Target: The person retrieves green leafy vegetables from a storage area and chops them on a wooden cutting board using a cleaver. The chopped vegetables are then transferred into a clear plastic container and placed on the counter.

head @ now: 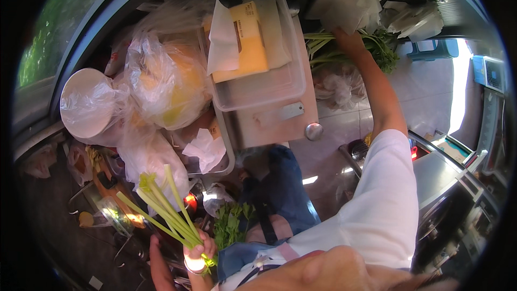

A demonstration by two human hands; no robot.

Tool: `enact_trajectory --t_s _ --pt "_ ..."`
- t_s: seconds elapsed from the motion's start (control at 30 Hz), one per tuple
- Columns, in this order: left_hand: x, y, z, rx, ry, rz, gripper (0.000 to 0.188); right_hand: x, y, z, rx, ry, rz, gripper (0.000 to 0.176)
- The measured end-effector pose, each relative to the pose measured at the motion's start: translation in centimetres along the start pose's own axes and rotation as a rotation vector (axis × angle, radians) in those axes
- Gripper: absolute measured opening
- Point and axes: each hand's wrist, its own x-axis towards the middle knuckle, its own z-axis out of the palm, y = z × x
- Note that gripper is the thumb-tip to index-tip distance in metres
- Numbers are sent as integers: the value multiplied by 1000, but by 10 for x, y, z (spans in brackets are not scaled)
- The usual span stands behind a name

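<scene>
My left hand [202, 245], low in the picture, grips a bunch of pale green celery stalks [167, 210]. The stalk ends fan out away from me. Dark green leaves [232, 224] show just right of that hand; whether they belong to the same bunch is unclear. My right arm stretches far forward, and my right hand [344, 38] is at a crumpled clear plastic bag [349, 4], which hides most of the fingers. Right around it lies more leafy celery [379, 46], with another knotted plastic bag [341, 89] nearer me.
A clear plastic bin [262, 93] holding a yellow tissue pack [244, 40] stands on a board beside a cleaver-like blade [282, 114]. Left are bagged goods [169, 76], a white round tub [87, 103] and a metal tray [230, 157]. Another forearm [159, 266] shows at lower left.
</scene>
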Motion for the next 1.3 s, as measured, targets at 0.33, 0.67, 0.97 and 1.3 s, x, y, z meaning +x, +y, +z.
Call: enact_trajectory --t_s 0.33,0.67,0.97,1.3 --pt "-17 10 8 87 -120 153 40 -127 -1 -257 -160 477 167 24" --pt "-32 14 14 151 -108 254 29 -137 -194 -447 880 662 446 18" --pt "-61 10 -10 190 10 486 22 -57 -447 -321 2129 -561 546 19" --pt "-80 -31 -64 798 418 792 60 -86 -627 -273 1967 -1045 297 35"
